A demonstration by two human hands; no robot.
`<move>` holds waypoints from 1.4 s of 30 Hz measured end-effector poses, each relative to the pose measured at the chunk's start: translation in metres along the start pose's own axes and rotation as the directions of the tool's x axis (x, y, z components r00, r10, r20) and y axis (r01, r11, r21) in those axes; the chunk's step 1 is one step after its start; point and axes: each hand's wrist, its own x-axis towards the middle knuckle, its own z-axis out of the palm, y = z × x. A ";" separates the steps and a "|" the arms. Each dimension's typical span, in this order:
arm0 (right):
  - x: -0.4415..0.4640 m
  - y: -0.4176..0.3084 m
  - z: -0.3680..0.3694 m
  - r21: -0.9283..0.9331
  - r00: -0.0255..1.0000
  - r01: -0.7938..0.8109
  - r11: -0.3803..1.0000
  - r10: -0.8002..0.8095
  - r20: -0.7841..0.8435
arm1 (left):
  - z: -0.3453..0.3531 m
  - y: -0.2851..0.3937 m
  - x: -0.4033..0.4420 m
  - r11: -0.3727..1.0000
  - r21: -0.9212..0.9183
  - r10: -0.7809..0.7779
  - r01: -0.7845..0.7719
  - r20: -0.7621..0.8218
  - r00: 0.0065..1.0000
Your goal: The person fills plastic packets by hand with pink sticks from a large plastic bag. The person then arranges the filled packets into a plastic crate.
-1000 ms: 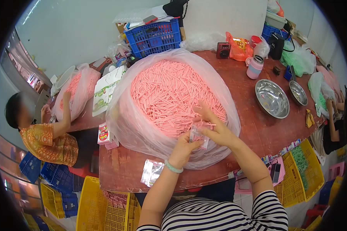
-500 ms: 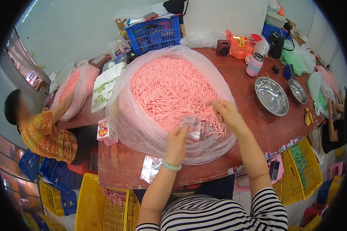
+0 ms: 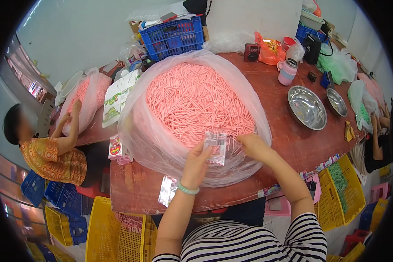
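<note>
My left hand [image 3: 195,165] is closed around the lower left of a small clear plastic packet [image 3: 215,148], with something pink showing through it. Just right of the packet, my right hand [image 3: 254,146] has its fingers pinched together at the near edge of the pile; what is between them, if anything, is too small to make out. Both hands are over a large clear plastic bag [image 3: 137,146], rolled open and full of thin pink sticks [image 3: 192,98]. Flat silvery packets [image 3: 168,191] lie on the table by my left forearm.
On the red-brown table [image 3: 288,144] are a steel bowl [image 3: 307,108], a smaller pan [image 3: 336,102], a pink flask [image 3: 287,72] and printed cartons [image 3: 118,147]. A co-worker [image 3: 54,153] sits left, handling another bag of sticks. Yellow crates [image 3: 113,229] stand below.
My right hand has moved down and left, closer to the packet, and its fingers have drawn together. The packet is turned more upright. The co-worker at left has raised a hand.
</note>
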 end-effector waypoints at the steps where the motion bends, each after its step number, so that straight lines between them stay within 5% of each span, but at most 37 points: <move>1: 0.002 0.001 -0.008 0.132 0.997 -0.037 0.991 0.045 -0.055 | -0.006 -0.001 0.000 0.994 0.089 0.062 -0.064 0.019 0.998; 4: 0.001 -0.003 -0.043 0.322 0.961 -0.248 0.914 0.274 -0.038 | -0.015 0.001 -0.004 0.970 0.204 0.129 -0.131 0.019 0.991; 8: 0.003 0.010 -0.028 0.135 0.966 -0.210 0.968 0.227 -0.124 | -0.016 -0.011 -0.006 0.905 0.374 0.226 -0.203 -0.019 0.974; 12: 0.003 0.015 0.005 -0.024 0.983 -0.177 0.984 0.175 -0.063 | -0.015 -0.018 -0.005 0.936 0.307 0.190 -0.172 -0.030 0.981; 19: 0.009 -0.005 0.004 0.121 0.966 -0.064 0.991 0.092 -0.242 | -0.012 -0.021 -0.010 0.943 0.314 0.122 -0.107 -0.026 0.992; 21: 0.014 0.000 0.018 0.020 0.991 -0.079 0.997 0.080 -0.105 | -0.011 -0.023 -0.009 0.944 0.317 0.094 -0.088 -0.006 0.996; 25: 0.017 -0.006 0.016 -0.025 0.993 -0.087 0.996 0.085 -0.084 | -0.011 -0.024 -0.012 0.978 0.209 0.021 -0.016 -0.018 1.000; 27: 0.016 -0.006 0.008 0.222 0.981 0.061 0.973 -0.018 -0.192 | -0.014 -0.021 -0.013 0.984 0.176 0.011 -0.006 -0.029 1.000; 29: 0.013 -0.023 -0.019 0.355 0.985 0.013 0.935 0.050 -0.166 | -0.019 -0.021 -0.015 0.979 0.204 -0.012 0.016 -0.017 1.000; 31: 0.006 -0.043 -0.052 0.778 0.991 -0.027 0.627 0.120 -0.062 | -0.016 -0.022 -0.016 0.977 0.214 -0.008 0.011 -0.015 1.000; 35: 0.003 -0.059 -0.060 0.878 0.989 0.053 0.475 0.097 -0.112 | -0.017 -0.026 -0.013 0.979 0.205 -0.024 0.021 0.013 1.000; 42: -0.004 -0.070 -0.065 0.817 0.992 0.003 0.576 0.103 -0.076 | -0.016 -0.027 -0.012 0.985 0.169 -0.033 0.033 -0.001 0.999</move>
